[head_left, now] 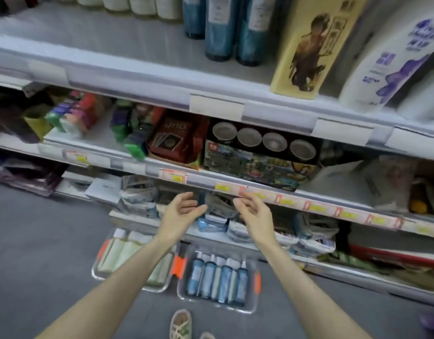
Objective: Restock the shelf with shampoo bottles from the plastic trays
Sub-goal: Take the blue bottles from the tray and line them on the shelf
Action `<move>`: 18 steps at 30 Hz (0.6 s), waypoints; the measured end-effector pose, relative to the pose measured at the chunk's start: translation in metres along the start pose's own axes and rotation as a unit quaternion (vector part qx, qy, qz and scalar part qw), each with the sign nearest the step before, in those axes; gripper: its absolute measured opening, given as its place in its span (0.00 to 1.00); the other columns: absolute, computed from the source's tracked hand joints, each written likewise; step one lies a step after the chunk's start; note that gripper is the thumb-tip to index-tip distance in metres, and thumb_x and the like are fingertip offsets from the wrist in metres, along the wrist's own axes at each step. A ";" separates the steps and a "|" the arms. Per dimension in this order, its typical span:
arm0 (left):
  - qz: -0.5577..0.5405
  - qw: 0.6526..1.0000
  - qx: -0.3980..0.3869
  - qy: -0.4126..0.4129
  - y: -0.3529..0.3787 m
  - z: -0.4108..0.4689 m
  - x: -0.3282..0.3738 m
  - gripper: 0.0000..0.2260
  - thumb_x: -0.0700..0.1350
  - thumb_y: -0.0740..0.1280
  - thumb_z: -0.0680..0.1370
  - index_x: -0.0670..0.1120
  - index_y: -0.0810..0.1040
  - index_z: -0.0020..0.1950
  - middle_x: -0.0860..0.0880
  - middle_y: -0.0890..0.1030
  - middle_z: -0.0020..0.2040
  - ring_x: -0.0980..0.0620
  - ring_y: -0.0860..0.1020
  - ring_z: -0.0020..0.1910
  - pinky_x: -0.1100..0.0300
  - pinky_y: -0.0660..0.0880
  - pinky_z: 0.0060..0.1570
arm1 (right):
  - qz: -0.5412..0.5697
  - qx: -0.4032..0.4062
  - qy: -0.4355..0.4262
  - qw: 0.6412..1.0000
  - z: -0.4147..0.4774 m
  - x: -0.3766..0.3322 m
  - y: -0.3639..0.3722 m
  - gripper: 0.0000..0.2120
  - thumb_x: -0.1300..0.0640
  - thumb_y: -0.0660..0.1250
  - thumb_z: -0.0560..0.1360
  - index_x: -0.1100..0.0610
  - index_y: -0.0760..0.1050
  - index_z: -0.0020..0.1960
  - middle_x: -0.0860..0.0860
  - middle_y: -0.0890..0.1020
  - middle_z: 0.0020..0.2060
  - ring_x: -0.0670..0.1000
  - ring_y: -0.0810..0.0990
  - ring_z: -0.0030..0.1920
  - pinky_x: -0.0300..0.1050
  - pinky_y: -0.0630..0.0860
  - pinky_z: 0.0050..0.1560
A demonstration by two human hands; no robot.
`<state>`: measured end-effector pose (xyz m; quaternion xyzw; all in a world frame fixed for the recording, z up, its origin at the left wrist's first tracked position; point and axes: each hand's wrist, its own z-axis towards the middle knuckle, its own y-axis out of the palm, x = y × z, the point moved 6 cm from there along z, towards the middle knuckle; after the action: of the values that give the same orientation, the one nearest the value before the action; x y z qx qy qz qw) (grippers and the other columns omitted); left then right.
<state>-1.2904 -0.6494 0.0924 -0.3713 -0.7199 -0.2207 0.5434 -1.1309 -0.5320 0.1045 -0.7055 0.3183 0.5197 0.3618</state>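
Forearms point(128, 272) over grey floor point(40, 241) (two trays point(253, 310))

Clear plastic trays point(254, 307) — glossy bottles point(224, 281)

This is a shop aisle. Long white shelves point(137, 69) run in tiers, each front edge carrying a rail of yellow-and-red price tags point(174, 178). Bottles point(221, 28), card packs point(179, 140) and, though blurred, what looks like a boxed toy set point(255, 167) stand packed in rows.
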 end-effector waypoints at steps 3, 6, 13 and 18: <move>-0.007 0.999 0.004 -0.051 0.003 0.012 -0.065 0.20 0.38 0.72 0.73 0.42 0.73 0.63 0.44 0.79 0.52 0.50 0.78 0.50 0.72 0.75 0.41 | -0.003 0.001 0.052 0.999 0.006 0.064 0.010 0.12 0.55 0.68 0.77 0.54 0.74 0.59 0.45 0.81 0.47 0.46 0.80 0.52 0.42 0.76 0.54; -0.003 0.995 0.010 -0.102 0.005 0.028 -0.140 0.18 0.37 0.72 0.73 0.42 0.74 0.61 0.45 0.80 0.48 0.53 0.79 0.45 0.72 0.75 0.40 | 0.007 0.008 0.109 0.994 0.016 0.133 0.023 0.15 0.56 0.68 0.77 0.57 0.74 0.62 0.47 0.81 0.47 0.47 0.80 0.50 0.41 0.76 0.53; 0.025 0.982 0.007 -0.185 0.012 0.060 -0.299 0.13 0.35 0.72 0.72 0.43 0.74 0.54 0.50 0.81 0.41 0.54 0.78 0.41 0.72 0.74 0.39 | -0.016 0.021 0.196 0.980 0.033 0.293 0.053 0.08 0.62 0.69 0.76 0.59 0.76 0.54 0.46 0.80 0.38 0.37 0.78 0.36 0.31 0.74 0.42; 0.066 0.973 -0.010 -0.220 0.022 0.077 -0.410 0.16 0.44 0.74 0.72 0.47 0.74 0.58 0.49 0.82 0.47 0.54 0.80 0.46 0.69 0.73 0.41 | -0.035 0.025 0.267 0.963 0.037 0.412 0.067 0.09 0.57 0.71 0.75 0.55 0.77 0.55 0.48 0.81 0.41 0.47 0.79 0.42 0.40 0.74 0.46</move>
<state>-1.2666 -0.7009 -0.3215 -0.4630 -0.7934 -0.1047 0.3811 -1.0984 -0.5667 -0.3120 -0.8200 0.3910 0.2913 0.2996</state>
